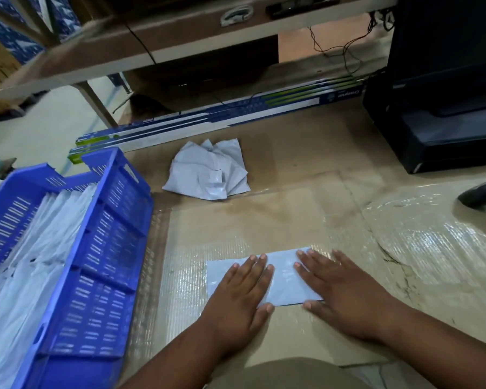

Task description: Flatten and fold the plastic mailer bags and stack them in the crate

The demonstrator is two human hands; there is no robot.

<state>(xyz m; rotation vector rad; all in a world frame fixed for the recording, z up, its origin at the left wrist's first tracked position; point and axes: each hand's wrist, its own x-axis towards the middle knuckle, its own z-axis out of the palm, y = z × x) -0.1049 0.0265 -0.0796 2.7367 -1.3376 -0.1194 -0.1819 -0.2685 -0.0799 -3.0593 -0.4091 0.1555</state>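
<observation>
Two flat hands, left hand and right hand, press folded mailer.

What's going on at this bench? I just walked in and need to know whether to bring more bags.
A person is flattening a pale mailer bag on the cardboard-covered bench, with the left hand and right hand pressing it down, fingers straight. A crumpled pile of bags waits farther back. The blue crate on the left already holds a row of finished bags.
</observation>
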